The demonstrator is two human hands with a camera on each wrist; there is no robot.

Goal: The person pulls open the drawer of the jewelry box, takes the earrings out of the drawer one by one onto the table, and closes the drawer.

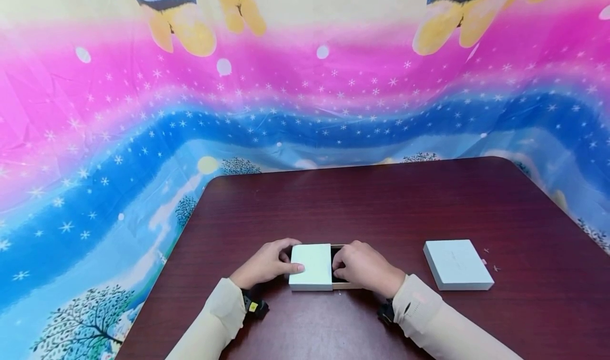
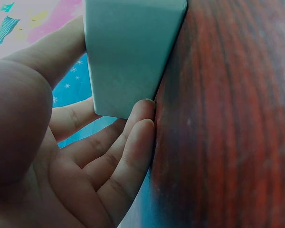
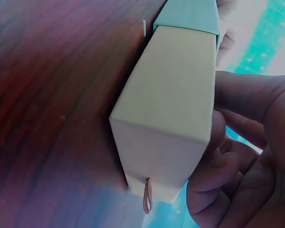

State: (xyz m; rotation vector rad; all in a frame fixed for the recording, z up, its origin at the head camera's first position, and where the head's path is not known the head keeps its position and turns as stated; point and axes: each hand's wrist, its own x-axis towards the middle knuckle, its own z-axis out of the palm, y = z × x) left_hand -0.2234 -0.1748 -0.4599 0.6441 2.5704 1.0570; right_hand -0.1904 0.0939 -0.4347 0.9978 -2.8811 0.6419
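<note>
A drawer-style gift box sits at the near middle of the table, its white sleeve (image 1: 311, 264) on the left and its tan drawer (image 3: 168, 80) slid partly out to the right. My left hand (image 1: 268, 264) grips the sleeve's left end, thumb on top and other fingers at the far side and end. My right hand (image 1: 364, 267) is over the open drawer with curled fingers dipping into its dark inside. The fingertips are hidden there, so whether they pinch anything does not show. A small brown ribbon loop (image 3: 147, 197) hangs from the drawer's end face.
A second white square box (image 1: 458, 264), with faint print on its lid, lies to the right. Tiny scraps (image 1: 496, 268) lie beside it on the dark red wooden table (image 1: 357, 201). A printed cloth (image 1: 305, 84) hangs behind the table's far edge.
</note>
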